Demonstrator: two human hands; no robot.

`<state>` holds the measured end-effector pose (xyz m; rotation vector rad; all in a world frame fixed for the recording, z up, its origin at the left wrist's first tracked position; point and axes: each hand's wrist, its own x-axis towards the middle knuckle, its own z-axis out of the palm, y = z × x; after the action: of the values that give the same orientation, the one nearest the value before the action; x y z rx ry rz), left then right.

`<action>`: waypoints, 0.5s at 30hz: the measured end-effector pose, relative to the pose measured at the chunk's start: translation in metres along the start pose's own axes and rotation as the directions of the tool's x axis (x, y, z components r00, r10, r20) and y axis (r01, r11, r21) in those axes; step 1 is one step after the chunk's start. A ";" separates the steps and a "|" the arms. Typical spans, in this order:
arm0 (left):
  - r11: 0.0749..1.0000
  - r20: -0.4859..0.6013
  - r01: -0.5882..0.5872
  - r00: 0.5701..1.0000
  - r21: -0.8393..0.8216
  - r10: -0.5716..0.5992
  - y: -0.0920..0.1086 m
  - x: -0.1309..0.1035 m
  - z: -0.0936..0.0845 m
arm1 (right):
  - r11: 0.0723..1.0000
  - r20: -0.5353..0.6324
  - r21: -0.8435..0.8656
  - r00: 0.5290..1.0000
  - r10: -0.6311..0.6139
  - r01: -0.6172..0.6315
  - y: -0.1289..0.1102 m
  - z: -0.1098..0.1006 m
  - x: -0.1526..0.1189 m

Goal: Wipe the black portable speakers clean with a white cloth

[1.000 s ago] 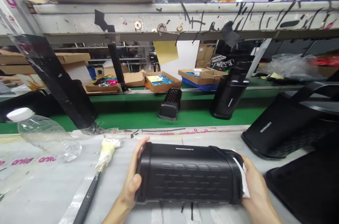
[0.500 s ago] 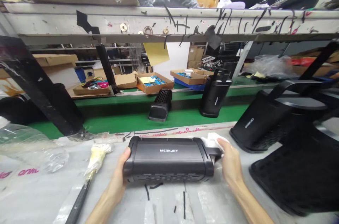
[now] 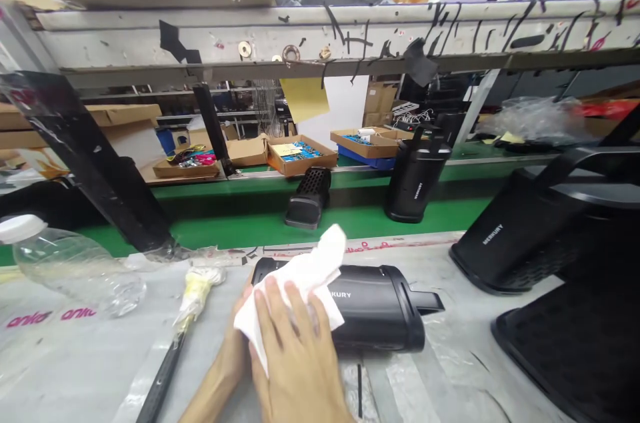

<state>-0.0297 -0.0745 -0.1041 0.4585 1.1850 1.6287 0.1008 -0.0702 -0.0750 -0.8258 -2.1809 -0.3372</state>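
A black speaker (image 3: 375, 306) with MERKURY lettering lies on its side on the bench, its handle end pointing right. My left hand (image 3: 231, 360) grips its left end; my right hand and the cloth partly hide those fingers. Over the speaker's left half lies a crumpled white cloth (image 3: 320, 260), covering part of the lettering. My right hand (image 3: 295, 350) holds this cloth flat against the casing, fingers stretched across it. To the left is a dark-handled tool (image 3: 165, 366) whose head is wrapped in pale, plastic-covered material.
Several more black speakers (image 3: 493, 236) stand at the right. Across the green surface are a fallen speaker (image 3: 309, 198) and an upright one (image 3: 419, 183). A clear plastic bottle (image 3: 75, 263) lies at left. A shelf beam (image 3: 240, 36) spans above, and a dark post (image 3: 90, 163) rises at left.
My right hand has moved left from the handle end with the white cloth, now spread over the speaker's left half. My left hand stays at the left end. The view has shifted slightly.
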 end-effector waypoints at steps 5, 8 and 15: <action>0.987 0.007 -0.157 0.988 0.046 0.156 0.002 -0.005 0.006 | 0.932 0.128 -0.138 0.927 0.351 -0.334 0.063 -0.025 -0.006; 0.971 0.024 -0.225 0.974 0.086 0.224 0.005 -0.010 0.012 | 0.778 0.156 -0.063 0.764 0.626 -0.625 0.126 -0.046 -0.033; 0.957 0.125 -0.286 0.952 0.040 0.279 0.000 -0.009 0.006 | -0.122 0.627 0.103 -0.030 0.778 -0.987 0.188 -0.069 -0.081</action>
<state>-0.0217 -0.0800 -0.0991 0.7809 1.1182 1.7851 0.3030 0.0028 -0.0927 -1.9295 -1.1537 1.3019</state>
